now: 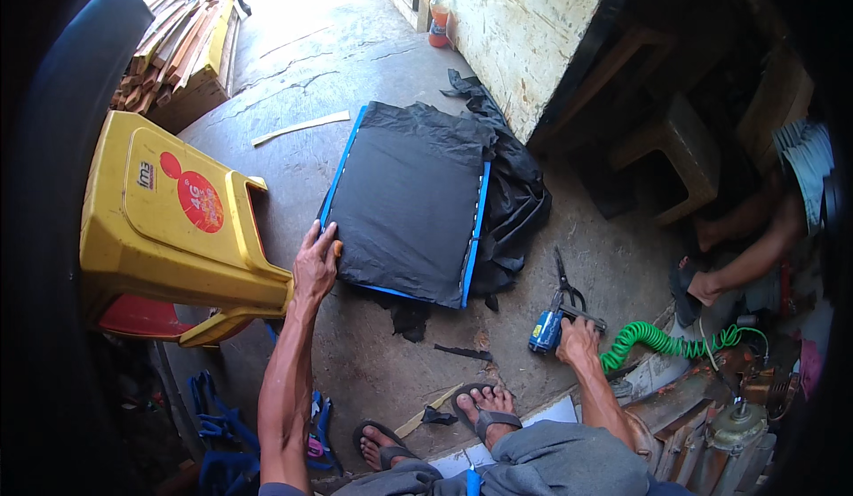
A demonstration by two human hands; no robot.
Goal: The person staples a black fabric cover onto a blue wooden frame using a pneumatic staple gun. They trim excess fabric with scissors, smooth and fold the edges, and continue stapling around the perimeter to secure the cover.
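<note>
"Two grips, so what does each one have?"

"My right grip [579, 340] is wrapped round the handle of a blue power tool [546, 329], low on the floor. My left grip [317, 256] touches the near part of the black-covered panel [409, 212] along its left side; I can't tell whether I'm pinching it or only resting there."

"How does that panel look?"

"Roughly rectangular, lying flat on the floor [293, 163] in front of me. Its black sheet is dull and mostly smooth over the middle, with soft creases, and it goes crumpled and uneven at the far end. Bright blue shows along both long sides, with small pale marks dotted in rows next to it."

"And just beyond it?"

"Loose black fabric [520, 198] bunches along its right side, and dark scraps lie by the near edge. Close to the power tool there's a pair of dark scissors [565, 281]; a coiled green hose [657, 340] runs off to the right."

"Further out?"

"Yellow stool [169, 203] tipped over on my left, wood strips [178, 43] stacked past it, and a bottle [438, 18] of orange-red liquid by the pale panel."
</note>
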